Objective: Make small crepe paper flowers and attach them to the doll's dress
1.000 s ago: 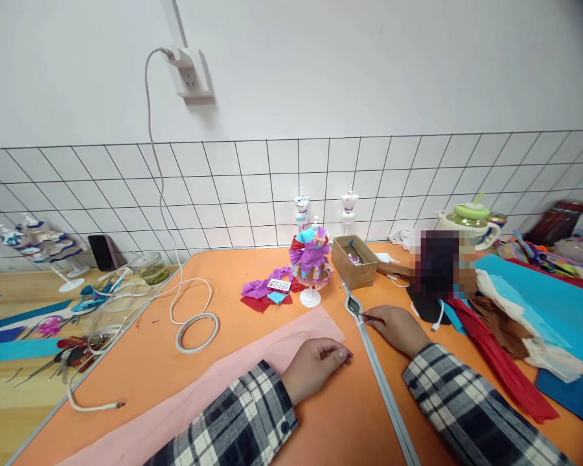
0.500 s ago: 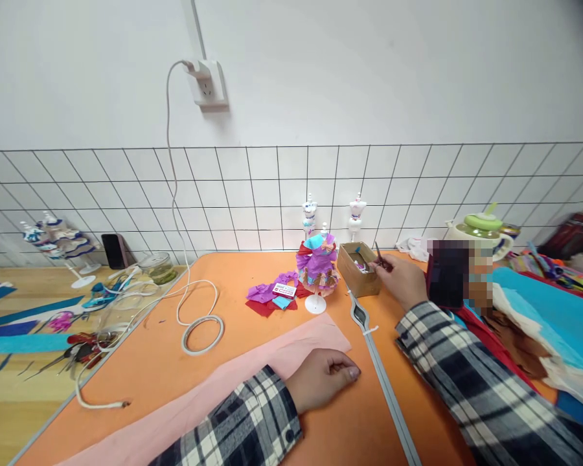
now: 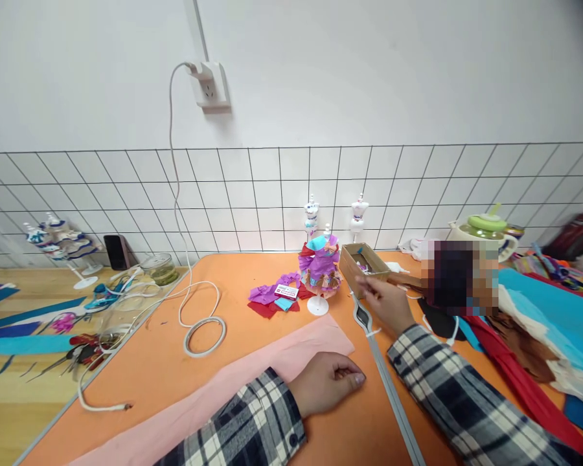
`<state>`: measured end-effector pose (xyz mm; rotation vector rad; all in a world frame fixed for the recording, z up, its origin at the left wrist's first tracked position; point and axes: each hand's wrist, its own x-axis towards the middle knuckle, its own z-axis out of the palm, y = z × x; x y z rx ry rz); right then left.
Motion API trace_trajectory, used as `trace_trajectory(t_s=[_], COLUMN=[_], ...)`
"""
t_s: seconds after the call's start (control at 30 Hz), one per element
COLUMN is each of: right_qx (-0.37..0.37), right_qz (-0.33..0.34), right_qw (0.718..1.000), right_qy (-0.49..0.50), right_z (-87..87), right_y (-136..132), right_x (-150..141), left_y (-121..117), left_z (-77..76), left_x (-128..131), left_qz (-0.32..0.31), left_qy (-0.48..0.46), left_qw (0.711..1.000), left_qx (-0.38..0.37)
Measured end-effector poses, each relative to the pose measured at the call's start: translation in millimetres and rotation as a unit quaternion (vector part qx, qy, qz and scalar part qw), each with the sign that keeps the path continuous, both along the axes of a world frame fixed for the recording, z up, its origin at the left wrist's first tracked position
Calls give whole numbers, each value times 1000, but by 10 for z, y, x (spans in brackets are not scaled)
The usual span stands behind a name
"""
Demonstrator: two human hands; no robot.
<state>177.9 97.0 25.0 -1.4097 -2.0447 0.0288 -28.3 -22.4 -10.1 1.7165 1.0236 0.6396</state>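
From where I stand, the right hand point(image 3: 387, 303) is at the near side of the cardboard box point(image 3: 350, 270), fingers bent; I can't tell whether they hold anything. Nearer than the box, the left hand point(image 3: 325, 383) lies by the pink strip point(image 3: 291, 357), fingers loosely curled, their grip unclear. The grey band point(image 3: 387, 375) runs toward me from the box; the dressed mannequin point(image 3: 319, 268) stands just left of it.

from where i stand, the right-hand grip point(image 3: 387, 304) has drawn back from the right side of the cardboard box point(image 3: 350, 268) toward the grey strip point(image 3: 390, 385); the dark tool it held moments ago no longer shows.
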Motion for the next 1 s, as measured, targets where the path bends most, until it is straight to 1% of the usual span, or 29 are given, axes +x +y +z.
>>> trace_trajectory(t_s=[0.03,0.07,0.1,0.17,0.23,0.33,0.47,0.6,0.7,0.87,0.93,1.0], right_qx=[-22,-45,-64,-83,-92,-98,-105,-98,-85,-58,-37,-6], right_qz=[49,101,139,164,151,127,95,77,84,109,96,61], right_qw=[998,991,981,963,957,958,959,963,967,976,984,992], right_qy=[-28,-73,-120,-196,-229,-238,-245,-238,-224,-179,-147,-109], right_z=[-86,-151,-193,-214,-190,-168,-214,-252,-260,-256,-245,-219], right_y=[-46,-78,-94,-81,-21,101,223,250,235,153,106,73], right_x=[-51,-104,-159,-268,-367,-467,-496,-487,-489,-374,-264,-138], left_y=[-3,-7,-9,-10,-6,3,8,14,18,13,12,13], left_z=[10,22,33,46,41,13,-6,9,16,11,3,-7], left_x=[1,3,5,12,16,13,3,3,7,4,4,4], left_qz=[-1,-3,-2,-1,1,-2,-7,-10,-11,-15,-15,-15], left_qy=[1,1,1,4,7,12,15,22,26,31,30,27], left_qw=[1000,1000,1000,1000,1000,1000,1000,1000,1000,999,999,999], left_qx=[0,-1,-2,-3,-6,-7,-5,5,13,12,10,8])
